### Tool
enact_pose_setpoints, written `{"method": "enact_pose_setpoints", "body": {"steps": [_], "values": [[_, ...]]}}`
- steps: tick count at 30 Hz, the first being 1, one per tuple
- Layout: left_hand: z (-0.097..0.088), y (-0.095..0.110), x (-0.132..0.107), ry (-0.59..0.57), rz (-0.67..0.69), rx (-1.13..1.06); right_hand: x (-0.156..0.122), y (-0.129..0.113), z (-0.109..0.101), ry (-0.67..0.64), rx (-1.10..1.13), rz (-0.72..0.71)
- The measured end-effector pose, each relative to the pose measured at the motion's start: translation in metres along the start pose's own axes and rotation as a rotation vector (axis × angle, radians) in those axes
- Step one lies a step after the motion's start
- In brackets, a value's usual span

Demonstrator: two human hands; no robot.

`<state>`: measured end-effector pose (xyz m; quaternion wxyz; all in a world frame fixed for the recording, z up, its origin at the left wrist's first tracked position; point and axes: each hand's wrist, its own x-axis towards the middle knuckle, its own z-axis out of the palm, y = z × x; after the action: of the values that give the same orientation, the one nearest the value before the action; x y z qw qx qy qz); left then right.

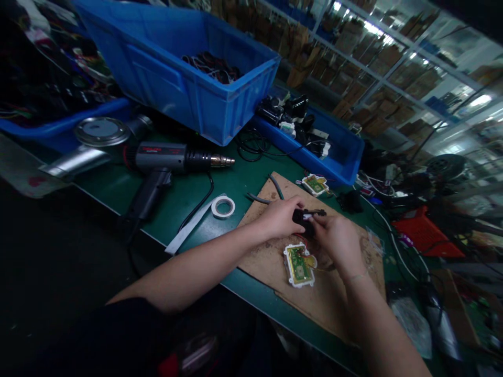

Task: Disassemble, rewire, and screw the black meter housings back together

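My left hand (285, 215) is closed around a black plastic housing (304, 226) held over a brown board. From the other side, the fingers of my right hand (334, 235) pinch at a small whitish piece (307, 215) on that housing; its kind is too small to tell. Just below my hands lies a green circuit board in a white frame (299, 266), with thin wires and a yellowish round part at its edge. A similar framed circuit board (315, 185) rests beyond my hands at the far edge of the brown board. Pliers handles (276, 187) stick out behind my left hand.
The brown board (259, 262) lies on a green table (243, 175). To the left are a heat gun (161, 159) and a tape roll (223, 207). Blue bins (184, 94) with cables and black parts stand behind. A red bin (426, 233) and a white cable are at right.
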<state>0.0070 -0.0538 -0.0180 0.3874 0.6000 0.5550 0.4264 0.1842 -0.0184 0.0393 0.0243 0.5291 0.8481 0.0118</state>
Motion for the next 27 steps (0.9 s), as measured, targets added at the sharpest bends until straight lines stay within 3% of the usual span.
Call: {"method": "enact_pose_setpoints", "body": {"steps": [3,7,8,10,13,17,22,25,27], "values": [[-0.002,-0.002,0.002,-0.031,-0.017,-0.068,-0.008,0.000,-0.005,0.136,-0.027,0.041],[-0.011,-0.004,0.003,-0.142,-0.013,-0.166,-0.005,0.013,-0.004,0.284,0.216,-0.122],[-0.014,-0.004,0.003,-0.191,-0.036,-0.226,-0.002,0.018,-0.002,0.245,0.317,-0.151],[-0.018,-0.004,0.003,-0.277,-0.099,-0.358,0.004,0.027,0.005,0.039,0.551,-0.169],[-0.020,-0.002,0.002,-0.314,-0.135,-0.458,0.006,0.032,0.015,-0.208,0.855,-0.120],[-0.021,0.005,0.005,-0.176,-0.066,-0.434,0.002,0.030,0.025,-0.148,0.944,-0.063],[-0.047,0.022,0.003,0.207,0.012,-0.338,-0.006,0.029,0.038,-0.085,1.011,-0.040],[-0.069,0.033,-0.028,0.313,0.028,-0.094,-0.012,0.030,0.044,-0.021,1.087,-0.042],[-0.078,0.036,-0.059,0.232,0.026,0.220,-0.016,0.032,0.042,0.131,1.111,-0.054]]}}
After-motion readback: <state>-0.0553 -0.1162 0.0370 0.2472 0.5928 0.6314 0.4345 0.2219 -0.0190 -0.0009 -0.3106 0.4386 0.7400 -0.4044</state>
